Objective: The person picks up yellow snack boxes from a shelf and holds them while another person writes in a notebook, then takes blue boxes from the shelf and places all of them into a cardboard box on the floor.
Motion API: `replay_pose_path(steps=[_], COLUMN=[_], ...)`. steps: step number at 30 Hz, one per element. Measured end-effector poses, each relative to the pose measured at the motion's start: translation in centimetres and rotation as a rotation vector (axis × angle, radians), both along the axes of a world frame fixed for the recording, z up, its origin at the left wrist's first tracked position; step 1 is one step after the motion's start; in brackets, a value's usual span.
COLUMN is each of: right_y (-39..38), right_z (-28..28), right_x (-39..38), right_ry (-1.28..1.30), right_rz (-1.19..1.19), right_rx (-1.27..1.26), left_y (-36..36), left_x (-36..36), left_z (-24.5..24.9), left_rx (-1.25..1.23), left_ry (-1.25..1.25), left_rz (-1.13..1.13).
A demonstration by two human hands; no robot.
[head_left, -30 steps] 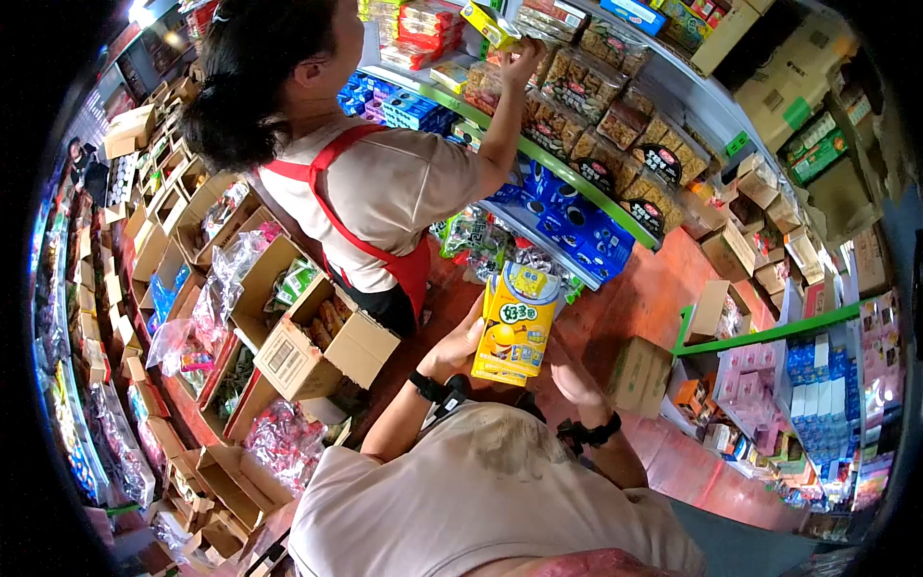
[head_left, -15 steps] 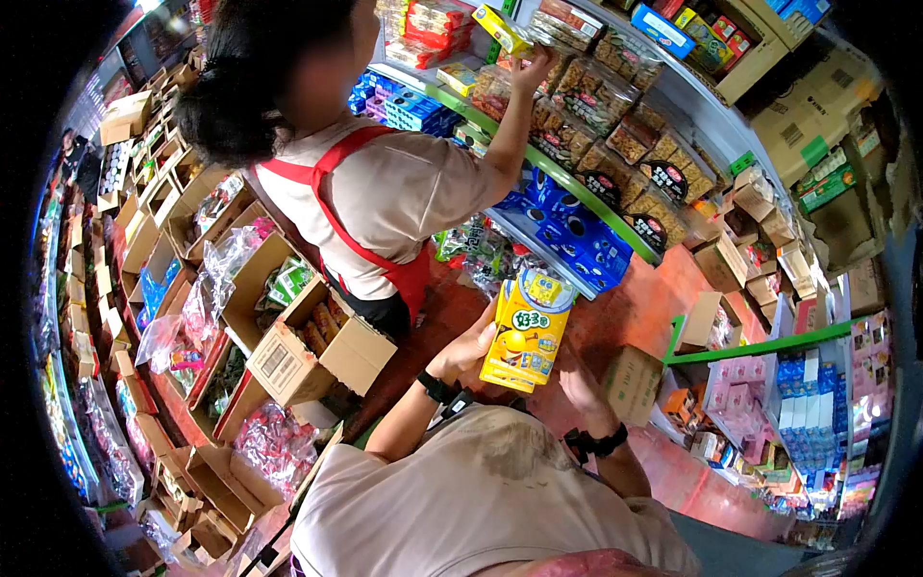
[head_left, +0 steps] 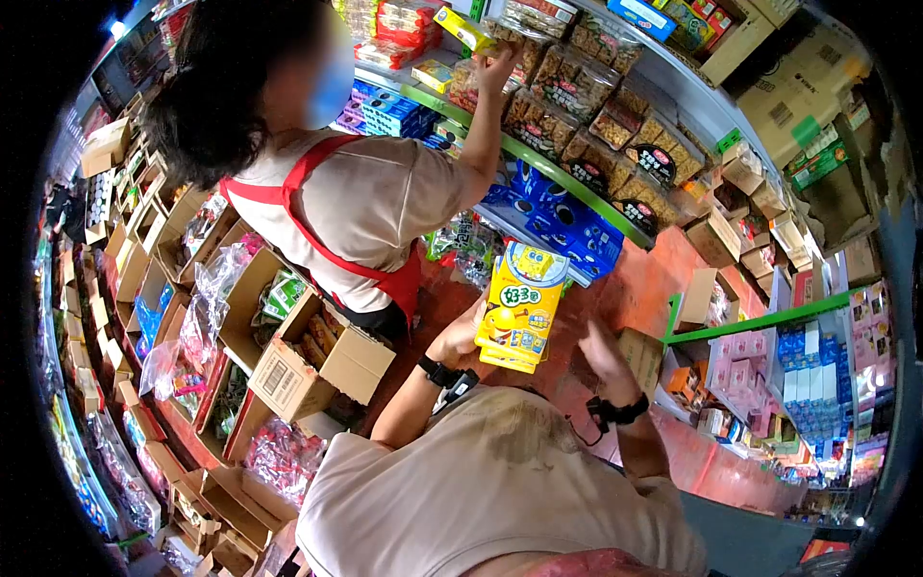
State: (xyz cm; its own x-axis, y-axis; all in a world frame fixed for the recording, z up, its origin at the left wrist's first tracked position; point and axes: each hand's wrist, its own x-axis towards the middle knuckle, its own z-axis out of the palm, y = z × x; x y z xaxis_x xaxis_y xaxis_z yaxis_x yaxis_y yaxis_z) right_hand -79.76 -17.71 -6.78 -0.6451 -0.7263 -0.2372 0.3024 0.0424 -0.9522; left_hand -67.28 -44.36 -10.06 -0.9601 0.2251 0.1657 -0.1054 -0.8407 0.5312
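Observation:
In the head view, my left hand (head_left: 463, 332) grips a yellow snack box (head_left: 521, 303) by its left side, in front of my chest. The box has a cartoon bee on its front, and what looks like a second box edge shows beneath it. My right hand (head_left: 606, 354) is off to the right of the box, not touching it, with fingers stretched out and nothing in them. Ahead, a co-worker's hand (head_left: 497, 67) holds another yellow box (head_left: 464, 31) at the shelf.
A co-worker in a red apron (head_left: 317, 207) stands close at my front left. Shelves hold clear tubs of snacks (head_left: 562, 82) and blue packages (head_left: 553, 216). Open cartons (head_left: 317, 351) line the left. A green-edged shelf (head_left: 760, 327) with pink and blue boxes stands right.
My right hand has come away from the yellow box and moved to the right. My left hand still holds the box, now slightly higher in view.

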Motion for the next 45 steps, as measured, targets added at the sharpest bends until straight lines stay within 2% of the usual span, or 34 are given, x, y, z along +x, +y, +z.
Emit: replay_pose_path(steps=[2,4,6,7,10,12,14,16,17,21,23,24,26,27,28,29,30,32,33,36,37,38,40,41,42,43,44,45], right_y=[0.0,-0.3,-1.3,-2.2,-4.9,-6.0,-5.4,-5.8,-5.4,-4.6,-4.6,-4.5,-4.7,-4.8,-5.0,-5.2,-5.4,-5.9,-5.9,-6.1,-6.3,-6.4,-7.0,-7.0,-7.1,-7.9,-8.1,-8.4], right_z=[1.1,1.6,1.9,2.6,4.5,5.2,2.8,1.7,0.0,-0.9,-1.7,-0.6,2.8,2.4,1.7,1.3,1.5,2.2,0.7,-1.6,-2.1,-2.5,-1.4,0.0,0.9,0.6,0.3,-0.2], right_x=[-2.0,-4.2,-6.4,-6.7,-6.2,-5.8,-7.2,-8.2,-9.5,-11.7,-12.8,-12.8,-11.9,-12.6,-13.1,-13.6,-14.1,-14.2,-14.7,-15.0,-15.2,-15.4,-15.0,-14.6,-14.1,-13.9,-13.9,-14.4], right_ry=[0.279,0.317,0.4,0.396,0.326,0.492,0.468,0.148,0.321,0.334,0.16,0.15,0.137,0.127,0.05,-0.025,-0.037,0.138,0.169,0.044,0.043,0.04,0.036,0.099,0.162,-0.023,-0.049,0.085], right_rz=[-0.152,-0.125,-0.088,-0.07,0.036,0.048,0.095,0.262,0.296,0.385,0.406,0.416,0.484,0.493,0.476,0.459,0.468,0.595,0.6,0.548,0.551,0.585,0.619,0.634,0.648,0.639,0.629,0.624], right_rx=[0.257,0.226,0.143,0.146,0.101,0.161,0.223,0.049,0.079,0.043,0.033,0.034,-0.284,-0.283,-0.203,-0.123,-0.12,-0.031,-0.054,-0.079,-0.088,-0.096,-0.113,-0.129,-0.144,-0.218,-0.203,-0.206], left_y=[-0.1,0.2,0.6,0.3,0.4,0.9,1.7,2.2,2.5,3.8,4.7,5.1,5.5,5.5,6.3,7.1,7.7,8.2,8.4,8.5,8.1,8.0,7.7,7.4,6.7,6.1,6.1,5.7], left_x=[-0.1,0.2,0.5,0.3,0.3,-0.2,-0.4,-0.8,-1.1,-2.8,-3.0,-3.4,-3.5,-3.5,-3.2,-3.2,-3.4,-3.1,-3.1,-2.7,-2.7,-2.5,-2.4,-2.3,-2.3,-2.6,-2.6,-3.0], left_z=[-0.7,-0.4,0.6,-0.4,-0.3,-0.5,0.3,-0.6,-0.9,-0.6,0.5,0.3,-0.4,0.1,1.5,1.5,1.4,-0.2,-1.1,-1.6,-1.7,-1.6,0.7,-1.4,-1.1,-0.2,0.6,3.1], left_rx=[0.047,0.099,0.183,0.009,0.014,-0.006,0.196,0.161,0.147,0.111,0.07,0.073,0.186,0.079,0.215,0.167,0.117,0.154,0.186,0.142,-0.024,-0.033,0.015,0.018,0.013,-0.06,-0.119,0.0], left_ry=[0.003,0.006,-0.119,-0.026,-0.021,-0.057,-0.254,-0.194,-0.208,-0.25,-0.278,-0.287,-0.091,-0.028,-0.192,-0.257,-0.326,-0.362,-0.385,-0.355,-0.204,-0.206,-0.445,-0.384,-0.389,-0.315,-0.254,-0.414], left_rz=[0.003,0.02,0.089,0.067,0.09,0.146,0.263,0.272,0.315,0.393,0.398,0.407,0.346,0.372,0.4,0.465,0.529,0.555,0.573,0.603,0.612,0.614,0.545,0.535,0.534,0.536,0.531,0.524])
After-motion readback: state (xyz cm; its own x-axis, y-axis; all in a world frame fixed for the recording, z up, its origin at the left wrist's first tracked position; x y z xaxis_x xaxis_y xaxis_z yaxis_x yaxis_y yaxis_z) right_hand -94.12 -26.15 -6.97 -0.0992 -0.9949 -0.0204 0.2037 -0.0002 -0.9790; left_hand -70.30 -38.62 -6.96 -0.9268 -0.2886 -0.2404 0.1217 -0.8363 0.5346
